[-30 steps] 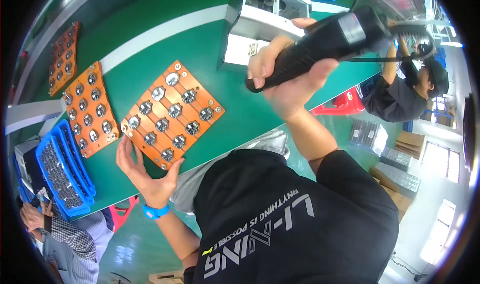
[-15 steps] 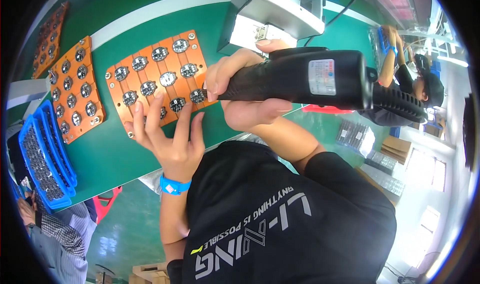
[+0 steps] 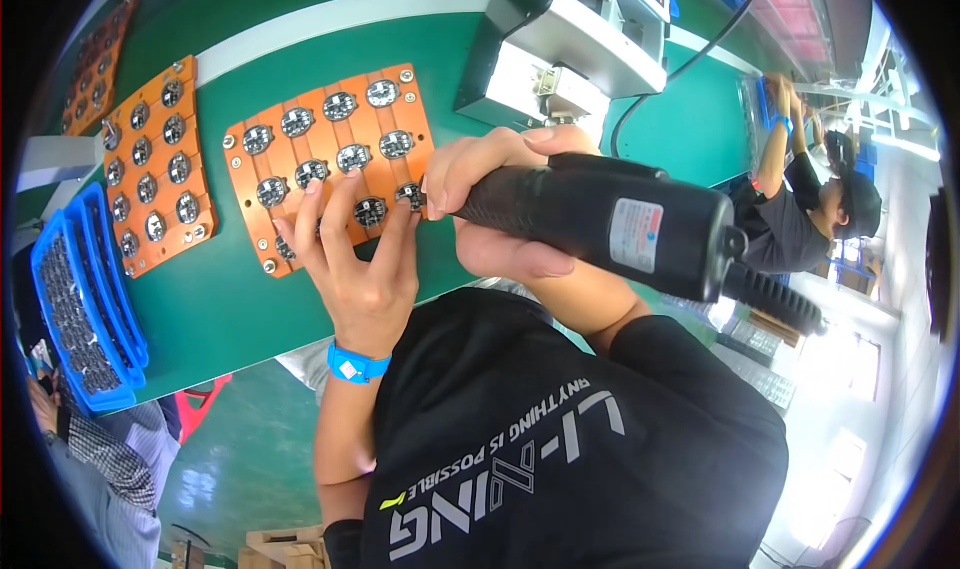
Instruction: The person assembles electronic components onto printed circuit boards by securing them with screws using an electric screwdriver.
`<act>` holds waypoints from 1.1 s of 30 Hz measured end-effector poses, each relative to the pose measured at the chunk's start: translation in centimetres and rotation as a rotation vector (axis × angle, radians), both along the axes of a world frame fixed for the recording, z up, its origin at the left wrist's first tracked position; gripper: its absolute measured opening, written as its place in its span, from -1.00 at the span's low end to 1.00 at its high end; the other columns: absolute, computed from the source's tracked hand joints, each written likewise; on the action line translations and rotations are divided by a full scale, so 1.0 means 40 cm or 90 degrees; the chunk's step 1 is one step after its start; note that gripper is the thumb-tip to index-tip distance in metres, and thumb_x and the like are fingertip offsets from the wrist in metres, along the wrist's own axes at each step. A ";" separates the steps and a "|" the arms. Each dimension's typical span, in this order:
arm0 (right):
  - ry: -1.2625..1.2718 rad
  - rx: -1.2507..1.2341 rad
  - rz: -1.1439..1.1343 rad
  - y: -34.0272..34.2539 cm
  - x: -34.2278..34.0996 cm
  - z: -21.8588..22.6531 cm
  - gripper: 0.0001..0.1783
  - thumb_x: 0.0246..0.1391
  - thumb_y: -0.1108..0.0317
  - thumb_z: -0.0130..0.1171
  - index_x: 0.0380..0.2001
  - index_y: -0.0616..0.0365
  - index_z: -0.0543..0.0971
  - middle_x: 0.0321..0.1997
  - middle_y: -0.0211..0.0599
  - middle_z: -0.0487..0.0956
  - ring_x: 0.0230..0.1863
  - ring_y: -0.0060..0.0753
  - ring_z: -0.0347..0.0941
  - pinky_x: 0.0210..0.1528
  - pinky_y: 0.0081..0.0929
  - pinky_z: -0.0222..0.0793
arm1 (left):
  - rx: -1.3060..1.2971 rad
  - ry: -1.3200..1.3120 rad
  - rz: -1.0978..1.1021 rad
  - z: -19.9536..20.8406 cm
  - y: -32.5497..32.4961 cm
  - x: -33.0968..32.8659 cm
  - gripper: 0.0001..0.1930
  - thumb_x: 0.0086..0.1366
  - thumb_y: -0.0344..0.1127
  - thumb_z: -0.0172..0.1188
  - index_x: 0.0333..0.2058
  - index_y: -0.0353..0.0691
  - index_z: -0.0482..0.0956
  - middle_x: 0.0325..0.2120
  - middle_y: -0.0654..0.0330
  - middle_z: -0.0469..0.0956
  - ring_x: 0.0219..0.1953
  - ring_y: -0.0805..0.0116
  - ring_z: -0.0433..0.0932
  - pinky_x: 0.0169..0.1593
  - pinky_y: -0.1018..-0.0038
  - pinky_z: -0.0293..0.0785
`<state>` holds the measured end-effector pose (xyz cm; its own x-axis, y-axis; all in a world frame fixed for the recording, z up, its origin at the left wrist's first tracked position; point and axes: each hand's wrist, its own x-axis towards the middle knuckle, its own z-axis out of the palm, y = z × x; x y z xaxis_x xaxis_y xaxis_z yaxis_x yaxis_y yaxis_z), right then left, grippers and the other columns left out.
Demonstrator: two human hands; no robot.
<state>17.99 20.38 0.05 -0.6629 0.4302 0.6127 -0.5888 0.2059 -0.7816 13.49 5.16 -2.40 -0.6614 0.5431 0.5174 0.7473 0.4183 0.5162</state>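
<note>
My right hand (image 3: pixel 500 184) grips a black electric screwdriver (image 3: pixel 590 214) with a ribbed cord sleeve. The tool lies nearly level, its nose pointing left at the near right corner of an orange fixture plate (image 3: pixel 368 124). Rows of small round circuit boards sit in this plate's recesses. Beside the tool's nose is one round board (image 3: pixel 409 196); the fingers hide the driver's tip. My left hand (image 3: pixel 362 284), fingers spread, rests over the plate's near edge, fingertips on or close to the boards there. It covers part of the near row.
To the left lies another orange plate (image 3: pixel 203 186) of round boards, with a third plate (image 3: pixel 118 29) beyond it. Blue trays (image 3: pixel 128 334) of small dark parts stand at the left edge. A white-and-black machine (image 3: pixel 550 44) sits at the back. Co-workers' arms (image 3: pixel 778 149) show at right.
The view has shifted slightly, so the plates and machine sit a little differently. The screwdriver's rear end has swung lower. My left fingers have drawn closer to the board at the tool's nose.
</note>
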 end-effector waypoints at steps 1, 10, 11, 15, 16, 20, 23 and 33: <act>-0.010 0.014 0.011 0.002 0.000 -0.002 0.00 0.13 -0.57 -0.04 0.20 0.10 0.06 -0.43 -0.20 0.52 -0.58 -0.32 0.46 -0.48 -0.43 0.49 | 0.001 0.001 -0.001 -0.001 0.000 0.000 -0.81 0.07 -0.38 0.50 -0.30 0.01 0.80 0.17 0.14 0.51 0.36 -0.06 0.29 0.47 -0.19 -0.02; -0.053 -0.065 -0.037 -0.015 -0.072 0.032 -0.19 0.24 -0.26 0.22 0.11 0.22 0.19 -0.58 -0.27 0.49 -0.69 -0.51 0.36 -0.62 -0.59 0.33 | -0.018 0.004 -0.003 0.015 0.000 0.002 -0.78 0.07 -0.43 0.45 -0.26 -0.09 0.79 0.18 0.09 0.49 0.35 -0.18 0.25 0.40 -0.13 0.15; -0.058 -0.069 -0.045 -0.012 -0.075 0.036 -0.18 0.24 -0.28 0.22 0.10 0.24 0.20 -0.60 -0.29 0.49 -0.70 -0.53 0.35 -0.63 -0.61 0.30 | -0.017 0.006 -0.005 0.014 0.004 0.001 -0.78 0.07 -0.43 0.45 -0.26 -0.09 0.79 0.18 0.09 0.49 0.35 -0.18 0.25 0.40 -0.13 0.15; -0.066 -0.111 -0.031 -0.008 -0.072 0.053 -0.11 0.21 -0.34 0.22 0.13 0.26 0.21 -0.61 -0.32 0.49 -0.70 -0.58 0.34 -0.63 -0.64 0.28 | -0.001 0.000 -0.001 0.015 0.010 0.000 -0.82 0.07 -0.37 0.48 -0.30 -0.01 0.80 0.14 0.11 0.53 0.36 -0.15 0.25 0.42 -0.20 0.02; -0.112 -0.108 -0.043 -0.008 -0.064 0.065 0.02 0.17 -0.45 0.15 0.26 0.26 0.16 -0.61 -0.31 0.49 -0.69 -0.57 0.37 -0.62 -0.61 0.30 | -0.002 -0.001 0.000 0.017 0.013 -0.001 -0.81 0.07 -0.37 0.48 -0.30 -0.01 0.79 0.15 0.10 0.52 0.35 -0.16 0.25 0.42 -0.20 0.02; -0.087 -0.120 -0.101 0.012 -0.027 0.107 0.34 -0.05 -0.77 -0.14 0.45 0.13 -0.05 -0.62 -0.26 0.50 -0.70 -0.47 0.40 -0.61 -0.52 0.34 | 0.000 0.013 -0.012 0.016 0.004 -0.002 -0.80 0.07 -0.37 0.49 -0.27 -0.04 0.78 0.18 0.09 0.49 0.34 -0.18 0.26 0.42 -0.22 0.04; -0.007 -0.179 -0.233 0.076 0.022 0.199 0.26 -0.06 -0.84 -0.38 0.43 -0.07 -0.01 -0.67 -0.27 0.39 -0.76 -0.34 0.31 -0.64 -0.32 0.34 | -0.014 0.011 -0.036 0.029 -0.006 0.000 -0.79 0.08 -0.36 0.49 -0.26 -0.06 0.77 0.18 0.07 0.50 0.34 -0.18 0.27 0.43 -0.21 0.06; 0.016 -0.061 -0.405 0.195 0.037 0.202 0.06 0.09 -0.73 -0.34 0.23 0.01 0.13 -0.67 -0.24 0.40 -0.79 -0.31 0.25 -0.65 -0.31 0.29 | -0.027 0.028 -0.030 0.027 0.007 0.006 -0.79 0.06 -0.36 0.52 -0.28 -0.08 0.77 0.17 0.08 0.52 0.33 -0.18 0.28 0.40 -0.14 0.16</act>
